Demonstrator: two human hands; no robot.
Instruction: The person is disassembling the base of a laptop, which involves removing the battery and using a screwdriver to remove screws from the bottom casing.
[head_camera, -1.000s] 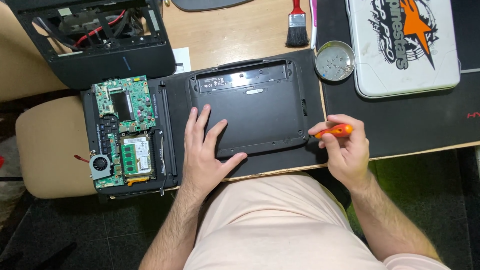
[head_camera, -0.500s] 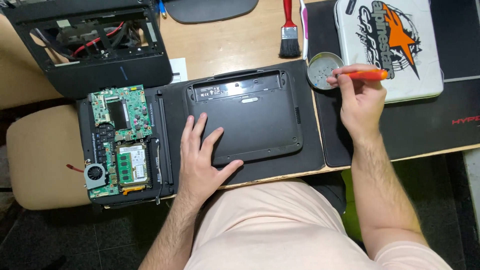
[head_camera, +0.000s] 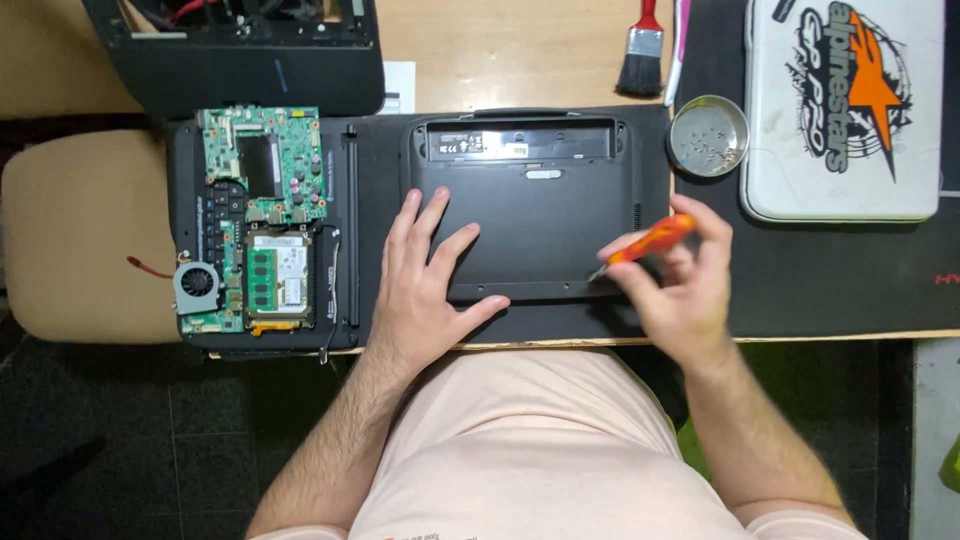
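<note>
Two hands are at work on the black plastic laptop base (head_camera: 525, 215), which lies bottom-up in the middle of the wooden tabletop (head_camera: 500, 50). The left hand (head_camera: 425, 285) lies flat on the lower left part of the base, fingers spread, pressing it down and gripping nothing. The right hand (head_camera: 680, 280) pinches a small orange-handled screwdriver (head_camera: 645, 243) between thumb and fingertips, its metal tip slanting down toward the lower right edge of the base.

Half a second ago that hand was up at the small round metal dish (head_camera: 708, 136) of screws, beside the white zipped case (head_camera: 842, 105); a second ago it sat at the base's right edge. It has come back from the dish to the base, which to my eye suggests that a screw was dropped off or picked up, and that the driver is now lining up on a screw hole near the lower right corner.

Left of the base lies an opened laptop chassis with a green circuit board (head_camera: 265, 165) and a small grey fan (head_camera: 196, 285). A black-bristled brush with a red handle (head_camera: 640, 55) lies above, well apart from the hands.
</note>
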